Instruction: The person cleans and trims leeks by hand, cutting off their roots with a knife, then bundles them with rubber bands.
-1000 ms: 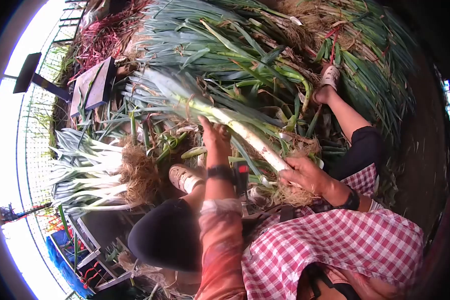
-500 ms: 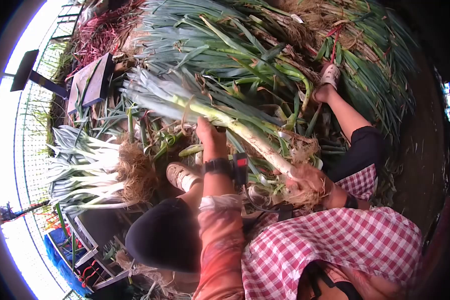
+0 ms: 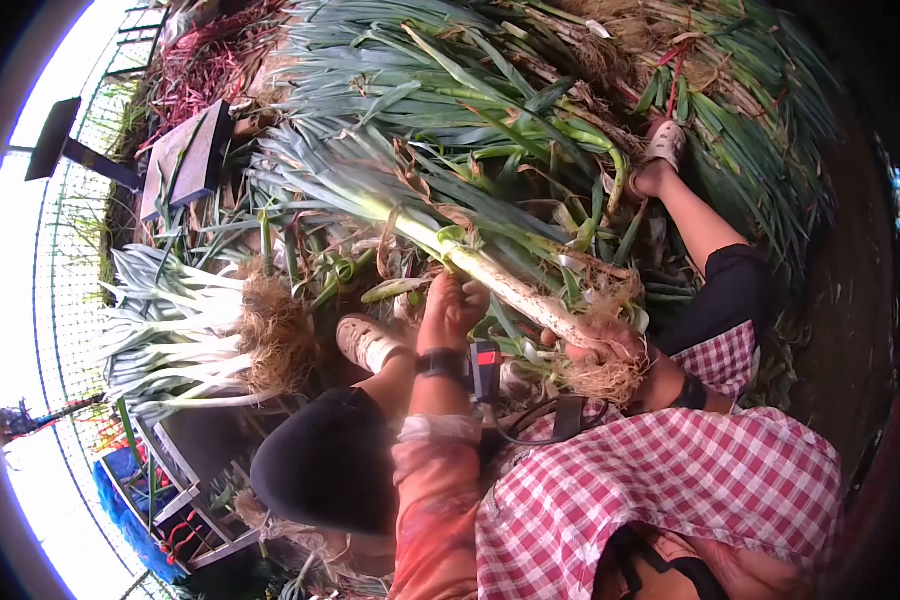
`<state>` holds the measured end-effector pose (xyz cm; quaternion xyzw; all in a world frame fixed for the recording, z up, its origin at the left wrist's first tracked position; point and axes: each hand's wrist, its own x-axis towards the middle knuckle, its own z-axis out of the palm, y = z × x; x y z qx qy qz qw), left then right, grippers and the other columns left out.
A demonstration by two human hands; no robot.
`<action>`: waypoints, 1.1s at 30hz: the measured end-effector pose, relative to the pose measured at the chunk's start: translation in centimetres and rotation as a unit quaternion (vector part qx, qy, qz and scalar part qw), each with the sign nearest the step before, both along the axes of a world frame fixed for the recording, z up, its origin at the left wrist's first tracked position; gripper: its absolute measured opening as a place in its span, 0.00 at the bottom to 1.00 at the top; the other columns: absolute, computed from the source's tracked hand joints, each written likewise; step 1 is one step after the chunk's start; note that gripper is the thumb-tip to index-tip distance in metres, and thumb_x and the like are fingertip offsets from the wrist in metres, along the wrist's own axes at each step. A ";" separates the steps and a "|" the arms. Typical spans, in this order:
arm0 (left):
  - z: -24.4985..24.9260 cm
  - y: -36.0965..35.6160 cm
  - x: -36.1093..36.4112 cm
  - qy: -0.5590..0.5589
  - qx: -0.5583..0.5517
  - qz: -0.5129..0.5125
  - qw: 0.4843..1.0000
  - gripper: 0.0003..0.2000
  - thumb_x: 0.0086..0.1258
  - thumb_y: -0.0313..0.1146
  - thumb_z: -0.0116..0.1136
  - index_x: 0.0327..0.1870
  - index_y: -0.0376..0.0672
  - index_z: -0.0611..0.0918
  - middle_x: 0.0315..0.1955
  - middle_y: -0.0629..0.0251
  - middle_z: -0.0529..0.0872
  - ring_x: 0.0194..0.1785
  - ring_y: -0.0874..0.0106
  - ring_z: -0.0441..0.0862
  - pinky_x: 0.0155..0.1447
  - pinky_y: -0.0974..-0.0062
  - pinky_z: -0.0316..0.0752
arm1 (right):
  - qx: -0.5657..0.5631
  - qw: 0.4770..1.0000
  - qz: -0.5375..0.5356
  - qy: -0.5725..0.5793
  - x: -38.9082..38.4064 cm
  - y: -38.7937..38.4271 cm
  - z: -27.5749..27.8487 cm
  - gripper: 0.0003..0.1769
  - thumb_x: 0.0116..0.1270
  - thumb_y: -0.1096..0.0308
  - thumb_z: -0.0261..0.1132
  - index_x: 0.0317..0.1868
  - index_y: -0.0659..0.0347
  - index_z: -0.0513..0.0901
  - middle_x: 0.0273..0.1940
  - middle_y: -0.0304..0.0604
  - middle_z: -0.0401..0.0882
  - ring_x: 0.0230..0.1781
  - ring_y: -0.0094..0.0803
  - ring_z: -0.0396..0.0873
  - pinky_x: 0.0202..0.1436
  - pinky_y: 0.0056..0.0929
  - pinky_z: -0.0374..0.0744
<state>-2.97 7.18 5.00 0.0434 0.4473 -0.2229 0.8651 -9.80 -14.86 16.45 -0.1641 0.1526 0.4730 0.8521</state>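
A long green onion [image 3: 515, 285] slants across the middle, its leaves at the upper left and its hairy roots at the lower right. My right hand [image 3: 635, 355] is closed around the root end. Just under the stalk is my left hand [image 3: 455, 302], its fingers curled tight; whatever they pinch is hidden. A loose piece of outer leaf [image 3: 452, 243] sticks out from the stalk above that hand. Uncleaned green onions [image 3: 410, 80] lie heaped beyond. To the left, cleaned green onions [image 3: 185, 335] lie in a pile with their roots toward me.
A platform scale [image 3: 183, 165] with a leaf across it stands at the upper left. At the lower left is a crate [image 3: 185, 500] holding blue and red material. Tied green onions [image 3: 750, 150] lie at the upper right. My shoes [image 3: 370, 342] rest among scattered leaves.
My left hand has moved down and right along the stalk, and a piece of outer leaf now stands away from it. The right hand stays at the root end.
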 end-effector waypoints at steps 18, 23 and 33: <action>0.8 0.2 -0.9 -0.175 0.473 -0.152 0.850 0.31 0.61 0.50 0.51 0.57 0.33 0.65 0.49 0.48 0.70 0.48 0.62 0.72 0.44 0.68 0.73 | -0.398 0.816 0.139 -0.396 5.7 2.7 -1.0 0.15 0.61 0.60 0.58 0.32 0.67 0.76 0.21 0.34 0.73 0.22 0.17 0.72 0.24 0.20 0.70; 1.7 3.1 3.0 -0.139 0.389 -0.033 0.910 0.26 0.58 0.45 0.59 0.48 0.31 0.69 0.42 0.49 0.73 0.42 0.63 0.74 0.37 0.72 0.75 | -0.523 0.583 0.105 -0.613 1.8 3.1 -0.9 0.12 0.55 0.65 0.59 0.34 0.66 0.73 0.22 0.53 0.74 0.22 0.44 0.75 0.27 0.35 0.72; 8.0 -2.2 0.1 -0.384 0.497 -0.174 0.758 0.11 0.61 0.32 0.53 0.22 0.32 0.77 0.15 0.65 0.75 0.18 0.76 0.71 0.25 0.76 0.68 | -0.592 0.566 0.101 -0.564 4.9 1.1 -9.7 0.14 0.55 0.64 0.59 0.35 0.66 0.72 0.23 0.57 0.74 0.25 0.49 0.75 0.29 0.38 0.73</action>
